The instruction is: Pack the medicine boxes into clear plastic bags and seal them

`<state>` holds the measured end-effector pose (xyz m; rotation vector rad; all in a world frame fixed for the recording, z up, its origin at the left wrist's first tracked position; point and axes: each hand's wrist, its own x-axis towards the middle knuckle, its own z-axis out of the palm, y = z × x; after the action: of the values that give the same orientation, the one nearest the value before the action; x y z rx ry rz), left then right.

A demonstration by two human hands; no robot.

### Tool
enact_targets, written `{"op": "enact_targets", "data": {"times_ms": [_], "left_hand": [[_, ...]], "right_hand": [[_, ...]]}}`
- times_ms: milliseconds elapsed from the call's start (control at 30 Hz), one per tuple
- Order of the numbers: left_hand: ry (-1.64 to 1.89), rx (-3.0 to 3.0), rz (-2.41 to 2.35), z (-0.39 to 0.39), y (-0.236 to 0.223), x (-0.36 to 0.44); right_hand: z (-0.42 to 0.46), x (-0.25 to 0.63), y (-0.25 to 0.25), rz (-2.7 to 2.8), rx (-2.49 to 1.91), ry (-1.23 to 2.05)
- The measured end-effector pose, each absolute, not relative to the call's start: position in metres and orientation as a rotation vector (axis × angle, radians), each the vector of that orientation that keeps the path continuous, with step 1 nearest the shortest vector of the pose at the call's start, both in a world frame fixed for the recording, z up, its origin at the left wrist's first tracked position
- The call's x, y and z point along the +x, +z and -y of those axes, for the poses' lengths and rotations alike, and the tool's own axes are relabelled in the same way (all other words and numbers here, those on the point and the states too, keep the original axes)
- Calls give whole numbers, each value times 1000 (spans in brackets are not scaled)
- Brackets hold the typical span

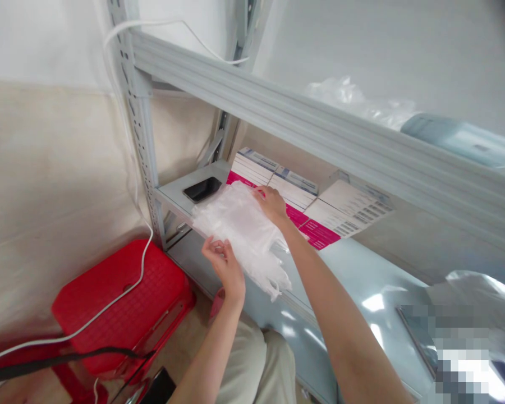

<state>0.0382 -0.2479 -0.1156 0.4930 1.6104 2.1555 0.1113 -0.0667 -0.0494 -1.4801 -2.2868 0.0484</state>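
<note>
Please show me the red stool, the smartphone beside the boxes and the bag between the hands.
Red stool (113, 283), head view, its seat.
Smartphone (202, 189), head view, its screen.
Plastic bag (240, 216), head view, its middle.

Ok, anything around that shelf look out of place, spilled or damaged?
No spill or damage stands out. The white cable trails loose across the red stool, which looks untidy. On the shelf, the rumpled translucent plastic seems to poke past the front edge.

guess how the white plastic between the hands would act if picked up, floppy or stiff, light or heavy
The white plastic is probably floppy: its border is crumpled, with loose strips at one end. It seems light for its size, looking thin and translucent at the edges, unless many layers are stacked.
</note>
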Motion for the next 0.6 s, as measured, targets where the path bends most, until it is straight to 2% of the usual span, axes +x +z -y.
{"op": "enact_targets", "data": {"times_ms": [133, 267, 433, 600], "left_hand": [[2331, 600, -1707, 261, -108, 41], [2376, 1062, -1620, 283, -93, 63], [2074, 1730, -1265, 308, -69, 125], [1699, 2037, -933, 304, -66, 218]], "right_hand": [[100, 120, -32, 2167, -1441, -309], [150, 161, -23, 2119, -1361, -419], [205, 272, -29, 1963, -1595, -471], [231, 426, -24, 1331, -2058, -394]]}}
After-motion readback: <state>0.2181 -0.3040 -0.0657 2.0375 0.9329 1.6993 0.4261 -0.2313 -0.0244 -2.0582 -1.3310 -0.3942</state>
